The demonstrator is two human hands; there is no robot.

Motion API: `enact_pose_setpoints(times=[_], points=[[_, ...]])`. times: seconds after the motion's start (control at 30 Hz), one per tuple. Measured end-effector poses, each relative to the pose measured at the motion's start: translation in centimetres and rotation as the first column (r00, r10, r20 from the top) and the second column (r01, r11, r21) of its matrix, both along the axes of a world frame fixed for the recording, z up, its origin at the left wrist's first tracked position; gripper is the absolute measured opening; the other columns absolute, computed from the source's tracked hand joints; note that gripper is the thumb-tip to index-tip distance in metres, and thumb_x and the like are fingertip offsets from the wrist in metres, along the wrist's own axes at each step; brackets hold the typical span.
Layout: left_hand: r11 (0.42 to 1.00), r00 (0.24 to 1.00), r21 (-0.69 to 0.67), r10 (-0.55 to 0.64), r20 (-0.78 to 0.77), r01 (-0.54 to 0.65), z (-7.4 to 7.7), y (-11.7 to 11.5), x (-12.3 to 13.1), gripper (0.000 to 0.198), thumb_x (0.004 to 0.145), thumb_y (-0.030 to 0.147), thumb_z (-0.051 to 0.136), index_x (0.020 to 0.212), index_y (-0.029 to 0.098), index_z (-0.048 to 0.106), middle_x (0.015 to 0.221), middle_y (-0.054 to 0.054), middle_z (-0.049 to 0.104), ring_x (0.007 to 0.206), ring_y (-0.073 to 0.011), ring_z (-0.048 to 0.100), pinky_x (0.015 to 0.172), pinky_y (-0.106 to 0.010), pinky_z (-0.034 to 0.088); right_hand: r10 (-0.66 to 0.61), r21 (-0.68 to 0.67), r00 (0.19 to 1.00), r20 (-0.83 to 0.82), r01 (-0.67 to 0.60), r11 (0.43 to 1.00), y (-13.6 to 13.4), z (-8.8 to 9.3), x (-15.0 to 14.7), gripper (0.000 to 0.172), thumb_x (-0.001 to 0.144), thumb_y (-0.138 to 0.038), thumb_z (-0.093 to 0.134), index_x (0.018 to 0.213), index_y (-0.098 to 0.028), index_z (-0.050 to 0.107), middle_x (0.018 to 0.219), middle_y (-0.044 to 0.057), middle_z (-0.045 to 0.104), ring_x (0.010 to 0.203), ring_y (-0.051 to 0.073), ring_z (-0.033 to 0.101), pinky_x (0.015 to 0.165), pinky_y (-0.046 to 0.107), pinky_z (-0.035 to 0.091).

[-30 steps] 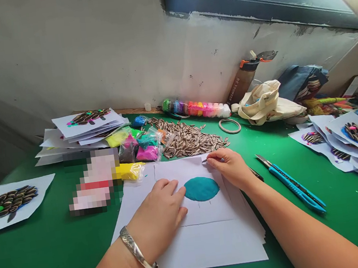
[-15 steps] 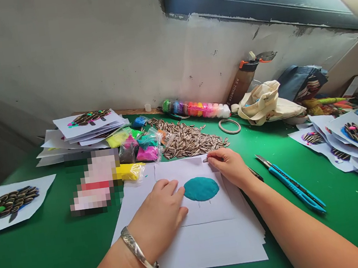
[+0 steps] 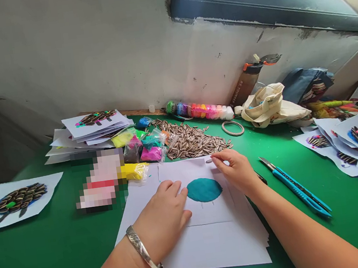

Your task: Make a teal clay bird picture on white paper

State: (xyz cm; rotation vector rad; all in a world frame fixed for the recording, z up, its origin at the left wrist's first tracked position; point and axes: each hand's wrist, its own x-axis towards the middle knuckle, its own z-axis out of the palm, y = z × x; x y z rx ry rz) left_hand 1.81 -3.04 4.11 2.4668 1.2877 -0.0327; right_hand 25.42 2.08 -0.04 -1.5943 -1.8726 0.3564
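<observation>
My left hand (image 3: pixel 163 217), with a silver bangle on its wrist, rests flat on a stack of white paper (image 3: pixel 210 244), fingers apart. Its fingertips lie just left of a teal clay oval (image 3: pixel 204 190) on the top sheet. My right hand (image 3: pixel 236 171) is at the sheet's upper edge, above the oval. Its fingertips pinch a small sunflower seed (image 3: pixel 208 161), mostly hidden by the fingers. A large pile of striped sunflower seeds (image 3: pixel 191 141) lies just beyond the paper.
A blue utility knife (image 3: pixel 297 191) lies right of the paper. Seed pictures lie at left (image 3: pixel 16 201) and right (image 3: pixel 329 149), with more stacked behind (image 3: pixel 95 127). Bags of coloured clay (image 3: pixel 150 153), a row of clay tubs (image 3: pixel 197 109) and a cloth bag (image 3: pixel 271 106) stand along the wall.
My view has shifted slightly, so everything sits a little further right in the picture. Both hands stay in nearly the same places on the paper.
</observation>
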Motion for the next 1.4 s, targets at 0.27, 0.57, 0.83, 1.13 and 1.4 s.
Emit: enact_pose_setpoints(times=[0.27,0.57,0.83,1.13,1.4], points=[[0.999,0.999,-0.020,-0.032,0.027,0.033,-0.1,0.4,-0.7,0.021,0.092,0.021,0.050,0.107,0.014,0.063,0.118,-0.012,0.059,0.115,-0.0283,0.048,0.098,-0.044,0.045,0.418,-0.118,0.852,0.315,-0.402,0.908,-3.4,3.0,-2.7,0.028,0.087,-0.007,0.049,0.093,-0.023,0.071,0.091,0.005,0.068,0.089,0.021,0.052,0.079,0.036,0.039],[0.998,0.999,0.063,-0.029,0.016,0.028,-0.7,0.0,-0.2,0.031,0.091,0.020,0.051,0.120,0.015,0.060,0.129,-0.015,0.054,0.121,-0.0315,0.045,0.100,-0.047,0.044,0.462,-0.188,0.797,0.389,-0.422,0.887,-3.7,2.9,-3.0,0.035,0.085,-0.004,0.047,0.105,-0.025,0.068,0.100,0.006,0.066,0.092,0.021,0.050,0.083,0.037,0.036],[0.999,0.995,-0.016,-0.047,0.090,0.048,-0.4,0.8,-1.1,0.021,0.094,0.019,0.046,0.106,0.017,0.063,0.111,-0.010,0.060,0.109,-0.0263,0.052,0.093,-0.043,0.047,0.463,-0.188,0.794,0.394,-0.424,0.886,-3.7,2.8,-2.9,0.036,0.085,-0.003,0.047,0.105,-0.025,0.067,0.100,0.005,0.066,0.091,0.021,0.051,0.084,0.037,0.035],[0.999,0.999,0.014,-0.029,-0.013,0.030,-0.1,0.2,-0.1,0.020,0.093,0.019,0.046,0.104,0.014,0.063,0.113,-0.013,0.057,0.113,-0.0283,0.048,0.096,-0.044,0.045,0.465,-0.190,0.797,0.386,-0.424,0.885,-3.7,2.7,-3.0,0.035,0.085,-0.004,0.046,0.103,-0.024,0.068,0.099,0.005,0.065,0.091,0.020,0.050,0.085,0.037,0.035],[0.996,0.999,0.087,-0.017,-0.045,0.021,-0.5,-0.1,0.1,0.024,0.093,0.020,0.047,0.109,0.012,0.063,0.118,-0.017,0.058,0.115,-0.0310,0.049,0.097,-0.046,0.045,0.461,-0.170,0.792,0.399,-0.431,0.886,-3.8,2.5,-3.0,0.041,0.082,-0.001,0.046,0.109,-0.024,0.066,0.101,0.006,0.066,0.090,0.021,0.051,0.086,0.038,0.037]])
